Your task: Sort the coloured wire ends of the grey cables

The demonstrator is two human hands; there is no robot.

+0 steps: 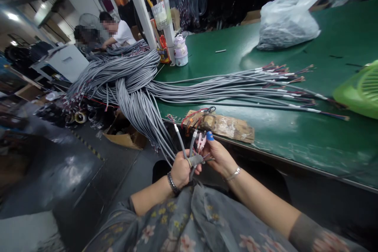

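Note:
My left hand [181, 169] is closed around grey cables [180, 141], some of them rising above the fist with white-banded ends. One thicker grey cable end [195, 160] points right, and thin coloured wires [208, 157] fan out of it. Close beside it, my right hand [221, 158] has bent fingers and a blue cover on the thumb. A small pink clip [201, 141] lies against that thumb and appears pinched there; the fingers behind it are partly hidden. Just beyond both hands, a worn wooden board [233, 126] with red and black leads rests at the bench edge.
A large heap of grey cables [130, 71] hangs over the bench corner, its stripped ends spread across the green bench [295, 134]. Farther back are a plastic bag [288, 21], a pale bottle [180, 51] and a white post [141, 8]. A green basket [360, 90] stands right. A person [124, 31] works behind.

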